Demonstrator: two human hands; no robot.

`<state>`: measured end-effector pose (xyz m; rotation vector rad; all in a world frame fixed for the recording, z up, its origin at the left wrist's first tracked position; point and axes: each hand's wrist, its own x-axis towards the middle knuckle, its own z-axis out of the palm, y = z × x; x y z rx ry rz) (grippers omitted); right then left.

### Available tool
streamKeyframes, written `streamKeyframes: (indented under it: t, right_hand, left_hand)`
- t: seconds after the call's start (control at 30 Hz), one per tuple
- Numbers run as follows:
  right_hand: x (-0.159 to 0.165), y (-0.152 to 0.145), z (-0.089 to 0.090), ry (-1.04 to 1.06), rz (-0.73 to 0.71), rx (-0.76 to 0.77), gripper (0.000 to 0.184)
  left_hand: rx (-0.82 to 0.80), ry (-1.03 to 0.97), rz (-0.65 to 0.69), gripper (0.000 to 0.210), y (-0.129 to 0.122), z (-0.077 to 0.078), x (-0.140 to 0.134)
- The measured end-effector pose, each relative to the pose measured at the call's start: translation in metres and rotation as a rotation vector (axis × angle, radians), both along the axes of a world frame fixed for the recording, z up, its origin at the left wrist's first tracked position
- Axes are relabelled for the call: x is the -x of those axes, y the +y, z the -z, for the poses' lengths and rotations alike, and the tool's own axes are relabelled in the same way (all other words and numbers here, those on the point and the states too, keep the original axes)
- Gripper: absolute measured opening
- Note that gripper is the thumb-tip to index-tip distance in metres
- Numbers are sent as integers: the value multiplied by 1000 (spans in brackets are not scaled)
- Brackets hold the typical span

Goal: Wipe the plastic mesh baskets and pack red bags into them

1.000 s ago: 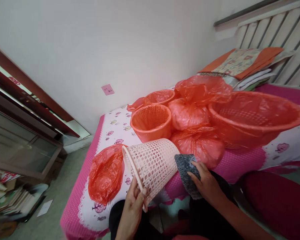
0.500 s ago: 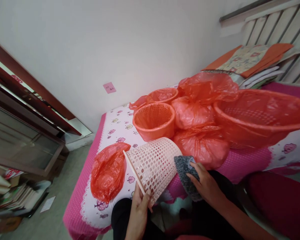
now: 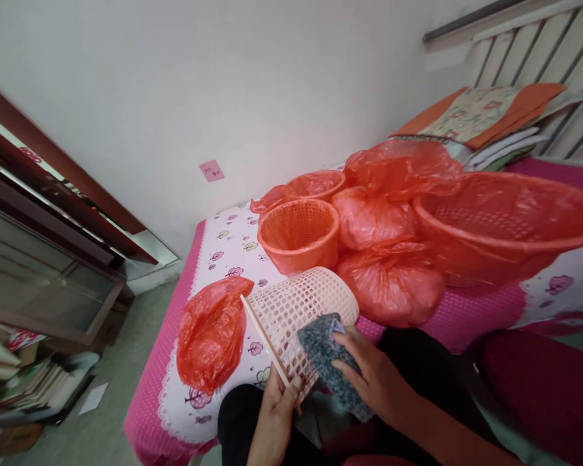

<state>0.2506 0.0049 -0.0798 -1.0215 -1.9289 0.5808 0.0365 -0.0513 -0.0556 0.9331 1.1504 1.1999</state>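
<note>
A pale pink perforated plastic basket point(image 3: 291, 304) lies on its side at the bed's near edge, its rim toward the lower left. My left hand point(image 3: 278, 408) grips that rim from below, thumb on the wall. In my right hand point(image 3: 369, 369) is a grey fuzzy cloth point(image 3: 328, 353), bunched and pressed against the basket's side. Left of the basket lies a crumpled red plastic bag point(image 3: 214, 336). Just behind it stands an orange perforated basket point(image 3: 298, 259), upright. A filled red plastic bag point(image 3: 393, 285) sits close to the pink basket's base.
A large bag-lined orange basket point(image 3: 495, 259) is at right, with another lined orange basket point(image 3: 318, 184) by the wall. Folded textiles point(image 3: 490, 116) are stacked near the white headboard point(image 3: 539, 58). A dark red seat point(image 3: 544, 382) is at lower right; papers point(image 3: 34, 382) lie on the floor at left.
My right hand has moved the cloth left and slightly down, from the basket's base end onto the middle of its side. My left hand keeps its hold on the rim.
</note>
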Motion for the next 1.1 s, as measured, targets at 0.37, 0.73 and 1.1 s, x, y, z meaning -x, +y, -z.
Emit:
streamKeyframes:
  t: [0.37, 0.73, 1.1]
  right_hand:
    - [43, -3, -40, -103, -181, -84, 39]
    - [46, 6, -37, -99, -94, -62, 38]
    - [40, 36, -40, -89, 25, -68, 37]
  left_hand:
    - [42, 64, 89, 36, -6, 6, 5]
    - [78, 19, 66, 52, -7, 20, 2]
    - [88, 21, 98, 41, -8, 23, 0]
